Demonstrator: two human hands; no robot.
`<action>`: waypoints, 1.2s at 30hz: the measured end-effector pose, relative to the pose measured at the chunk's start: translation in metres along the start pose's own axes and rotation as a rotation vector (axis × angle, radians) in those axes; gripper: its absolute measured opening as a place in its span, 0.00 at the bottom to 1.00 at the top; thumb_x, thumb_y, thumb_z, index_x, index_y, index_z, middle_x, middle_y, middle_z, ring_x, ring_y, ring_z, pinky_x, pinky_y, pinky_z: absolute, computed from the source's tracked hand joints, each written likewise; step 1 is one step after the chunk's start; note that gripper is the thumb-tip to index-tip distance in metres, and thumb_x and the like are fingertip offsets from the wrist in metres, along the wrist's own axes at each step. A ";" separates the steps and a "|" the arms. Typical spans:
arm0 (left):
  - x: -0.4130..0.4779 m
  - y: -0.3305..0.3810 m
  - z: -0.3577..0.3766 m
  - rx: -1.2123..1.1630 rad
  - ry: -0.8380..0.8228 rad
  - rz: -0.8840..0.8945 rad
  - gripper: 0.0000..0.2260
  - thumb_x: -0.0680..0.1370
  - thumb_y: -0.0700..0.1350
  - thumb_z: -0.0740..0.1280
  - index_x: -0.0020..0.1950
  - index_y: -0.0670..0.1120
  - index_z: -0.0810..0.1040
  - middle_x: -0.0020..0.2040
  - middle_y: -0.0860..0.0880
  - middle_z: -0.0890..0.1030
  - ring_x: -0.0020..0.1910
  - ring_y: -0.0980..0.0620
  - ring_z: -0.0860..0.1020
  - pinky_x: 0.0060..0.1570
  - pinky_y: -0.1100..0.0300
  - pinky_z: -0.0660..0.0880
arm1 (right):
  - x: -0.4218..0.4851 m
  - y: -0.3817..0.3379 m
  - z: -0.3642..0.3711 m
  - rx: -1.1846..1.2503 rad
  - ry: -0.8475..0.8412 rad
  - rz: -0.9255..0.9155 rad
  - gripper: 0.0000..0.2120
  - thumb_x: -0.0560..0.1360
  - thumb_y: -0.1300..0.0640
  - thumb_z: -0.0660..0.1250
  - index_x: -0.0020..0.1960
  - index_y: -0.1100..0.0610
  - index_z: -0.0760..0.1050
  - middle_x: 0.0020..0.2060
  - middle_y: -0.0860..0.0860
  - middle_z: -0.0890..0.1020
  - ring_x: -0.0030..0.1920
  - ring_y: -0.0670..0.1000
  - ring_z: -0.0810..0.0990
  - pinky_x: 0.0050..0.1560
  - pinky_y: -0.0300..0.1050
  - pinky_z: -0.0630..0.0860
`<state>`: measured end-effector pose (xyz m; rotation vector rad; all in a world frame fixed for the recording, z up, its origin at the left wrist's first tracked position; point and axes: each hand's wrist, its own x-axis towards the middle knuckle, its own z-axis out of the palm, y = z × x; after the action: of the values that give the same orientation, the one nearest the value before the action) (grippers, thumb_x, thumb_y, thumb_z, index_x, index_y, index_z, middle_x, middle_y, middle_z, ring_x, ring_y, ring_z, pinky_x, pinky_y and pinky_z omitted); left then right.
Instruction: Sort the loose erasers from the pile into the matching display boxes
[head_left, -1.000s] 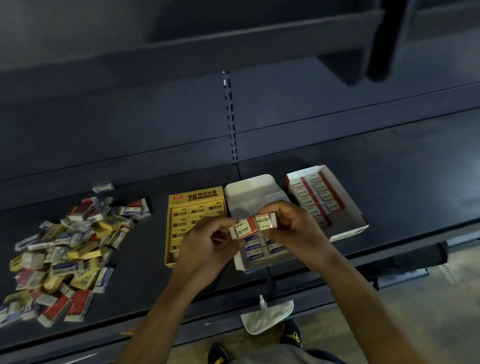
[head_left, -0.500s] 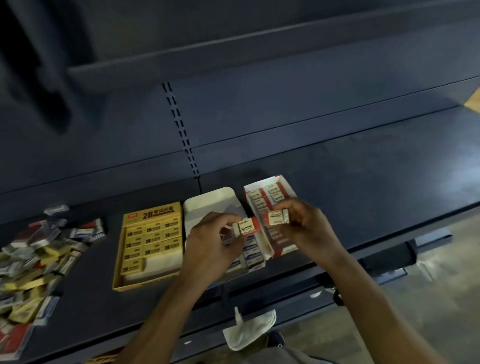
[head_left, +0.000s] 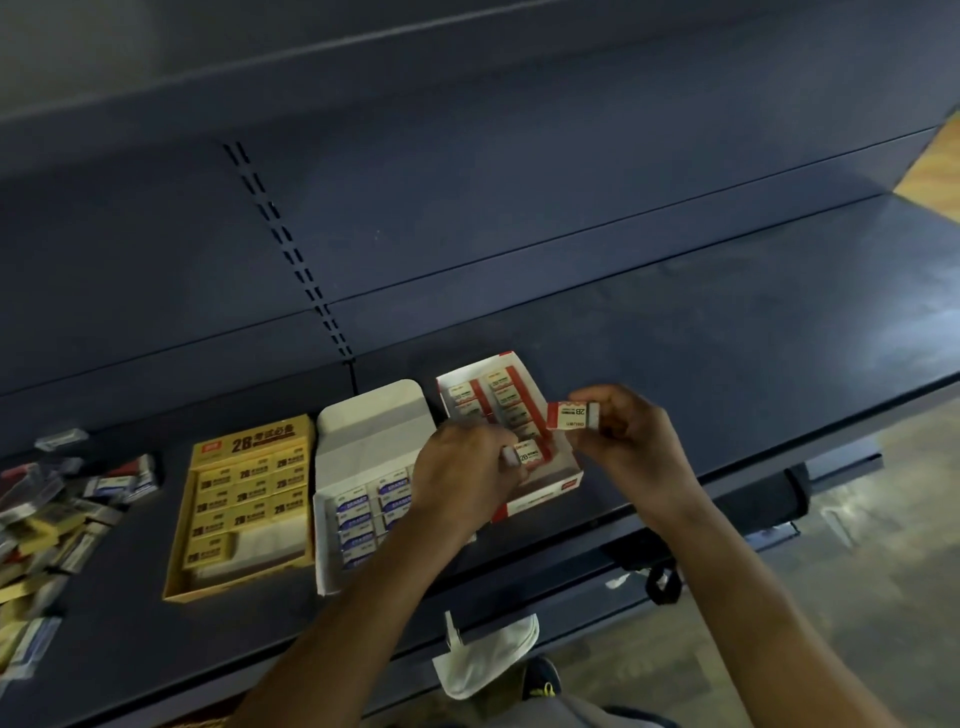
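Head view: the right hand (head_left: 636, 447) has its grip closed round a raised eraser (head_left: 573, 415), red and white and marked 2B, pinched between thumb and fingers just above the right edge of the red display box (head_left: 540, 494); the left hand (head_left: 465, 483) has curled fingertips holding a lower eraser (head_left: 530, 455) of the same kind at the box's near end, beside the rows already in it; a white display box (head_left: 371, 415) with blue erasers and a yellow display box (head_left: 249, 441) stand to the left on the dark shelf (head_left: 727, 338); the pile (head_left: 52, 512) lies far left.
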<state>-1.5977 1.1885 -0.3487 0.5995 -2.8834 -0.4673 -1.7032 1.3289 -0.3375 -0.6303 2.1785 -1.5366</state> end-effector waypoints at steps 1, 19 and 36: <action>0.002 0.002 0.004 0.015 -0.003 0.007 0.12 0.75 0.56 0.67 0.54 0.52 0.81 0.53 0.54 0.82 0.51 0.56 0.78 0.48 0.63 0.74 | 0.000 0.001 -0.001 -0.001 0.000 0.001 0.12 0.70 0.62 0.71 0.45 0.46 0.77 0.41 0.46 0.83 0.42 0.45 0.83 0.46 0.55 0.80; 0.011 0.004 0.020 0.001 -0.007 0.060 0.08 0.71 0.53 0.72 0.44 0.53 0.76 0.52 0.55 0.80 0.52 0.56 0.77 0.49 0.63 0.74 | 0.005 0.008 -0.002 0.013 -0.050 0.034 0.13 0.70 0.61 0.71 0.46 0.44 0.76 0.42 0.47 0.83 0.44 0.46 0.82 0.47 0.54 0.80; 0.012 0.007 0.012 -0.107 -0.070 0.071 0.14 0.72 0.58 0.69 0.52 0.52 0.78 0.53 0.53 0.80 0.51 0.55 0.77 0.49 0.61 0.76 | 0.005 -0.001 -0.002 0.058 -0.111 -0.027 0.21 0.72 0.68 0.67 0.48 0.41 0.75 0.44 0.46 0.83 0.45 0.44 0.83 0.47 0.49 0.81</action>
<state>-1.6131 1.1927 -0.3564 0.4710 -2.9113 -0.6394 -1.7083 1.3274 -0.3366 -0.7117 2.0442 -1.5341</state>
